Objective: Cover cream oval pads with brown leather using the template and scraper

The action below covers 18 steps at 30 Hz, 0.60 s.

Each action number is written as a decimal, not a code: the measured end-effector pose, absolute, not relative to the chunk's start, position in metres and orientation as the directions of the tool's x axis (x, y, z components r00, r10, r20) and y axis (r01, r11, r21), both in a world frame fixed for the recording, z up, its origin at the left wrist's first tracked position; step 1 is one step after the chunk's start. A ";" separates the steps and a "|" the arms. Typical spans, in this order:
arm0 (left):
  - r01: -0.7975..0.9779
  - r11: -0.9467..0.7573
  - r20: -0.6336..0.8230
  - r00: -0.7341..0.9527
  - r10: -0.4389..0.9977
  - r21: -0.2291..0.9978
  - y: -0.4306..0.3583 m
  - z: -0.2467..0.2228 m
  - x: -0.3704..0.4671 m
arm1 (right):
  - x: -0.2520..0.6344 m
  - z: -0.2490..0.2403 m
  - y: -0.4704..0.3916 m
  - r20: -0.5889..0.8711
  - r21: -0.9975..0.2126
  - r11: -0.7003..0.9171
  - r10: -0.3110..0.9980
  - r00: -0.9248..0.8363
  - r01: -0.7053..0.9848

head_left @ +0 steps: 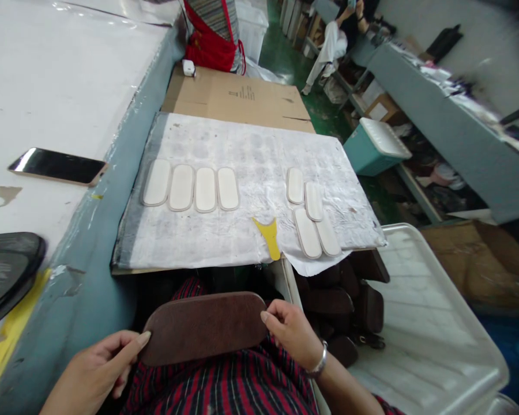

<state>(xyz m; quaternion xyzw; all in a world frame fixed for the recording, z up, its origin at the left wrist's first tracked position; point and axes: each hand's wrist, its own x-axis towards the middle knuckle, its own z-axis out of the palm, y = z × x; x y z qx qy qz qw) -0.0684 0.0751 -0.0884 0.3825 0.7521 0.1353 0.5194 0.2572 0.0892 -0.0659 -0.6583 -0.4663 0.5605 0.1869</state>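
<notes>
A long brown leather-like panel (205, 328) with rounded ends is stretched level above my lap. My left hand (99, 369) pinches its left end between thumb and fingers. At the opposite end, my right hand (292, 331) grips the edge the same way. Beyond the panel lies a white-covered board (190, 242). On its left a row of several cream oval pads (181, 187) lies side by side. More cream pads (308, 231) lie on the right, some overlapping. Near the front edge rests a yellow Y-shaped piece (270, 237).
A white bin (419, 323) at right holds several dark brown pieces (328, 302). On the left table (69, 75) lies a phone (58, 166). Cardboard (242, 98) extends behind the board. A teal box (374, 150) and a seated person (337, 43) are farther back.
</notes>
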 end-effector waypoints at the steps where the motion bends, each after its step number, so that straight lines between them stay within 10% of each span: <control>1: 0.411 0.696 -0.710 -0.149 0.689 0.589 0.075 -0.090 -0.069 | 0.258 -0.066 0.089 -0.554 -0.769 -0.481 0.830 -0.062 0.421; 18: 0.479 0.682 -0.699 -0.180 0.692 0.553 0.080 -0.074 -0.059 | 0.257 -0.068 0.092 -0.469 -0.703 -0.356 0.883 -0.026 0.615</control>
